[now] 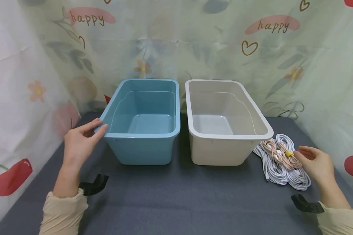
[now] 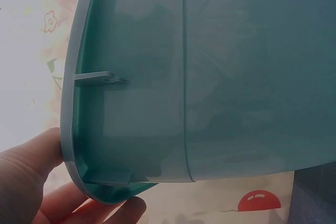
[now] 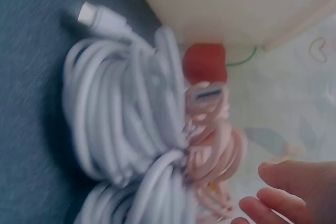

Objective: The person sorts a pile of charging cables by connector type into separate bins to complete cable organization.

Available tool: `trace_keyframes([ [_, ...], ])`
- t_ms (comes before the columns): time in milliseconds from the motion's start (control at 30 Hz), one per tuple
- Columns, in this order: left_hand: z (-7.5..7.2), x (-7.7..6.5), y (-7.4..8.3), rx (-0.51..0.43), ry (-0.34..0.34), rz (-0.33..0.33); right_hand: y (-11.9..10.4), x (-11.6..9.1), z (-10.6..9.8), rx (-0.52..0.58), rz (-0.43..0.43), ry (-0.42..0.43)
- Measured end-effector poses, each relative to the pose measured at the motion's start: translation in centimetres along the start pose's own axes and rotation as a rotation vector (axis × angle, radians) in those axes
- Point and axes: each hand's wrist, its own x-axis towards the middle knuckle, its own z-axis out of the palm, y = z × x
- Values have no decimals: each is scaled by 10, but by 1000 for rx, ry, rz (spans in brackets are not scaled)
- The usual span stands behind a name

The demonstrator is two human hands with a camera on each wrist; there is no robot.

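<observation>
My left hand (image 1: 80,143) holds the near left corner of a blue plastic bin (image 1: 141,150), thumb and fingers at its rim. Close up in the left wrist view, the thumb lies against the rim (image 2: 67,103) and the fingers reach round the corner. On the right, my right hand (image 1: 319,164) hovers beside a pile of coiled white charging cables (image 1: 272,168), its fingers loosely bent with nothing in them. A coiled pink cable (image 3: 218,150) lies on top, and a yellow tie (image 1: 288,153) shows on it. One white plug (image 3: 102,19) sticks out.
A beige plastic bin (image 1: 220,151) stands right of the blue one, with a narrow gap between them. Nothing lies inside either bin. Dark cloth (image 1: 188,195) covers the table, and a printed curtain (image 1: 176,42) hangs behind and at both sides.
</observation>
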Motion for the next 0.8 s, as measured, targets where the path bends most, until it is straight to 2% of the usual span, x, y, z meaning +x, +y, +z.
trace_keyframes([
  [133,1,0,0,-7,10,-2,8,2,0,-30,69,-37],
  [300,2,0,0,-19,17,1,1,-5,-6,-39,76,-131],
  [367,3,0,-1,-19,18,0,-2,-7,-7,-44,89,-141],
  [800,5,-1,0,-30,31,-4,-15,-7,-15,23,196,-82],
])
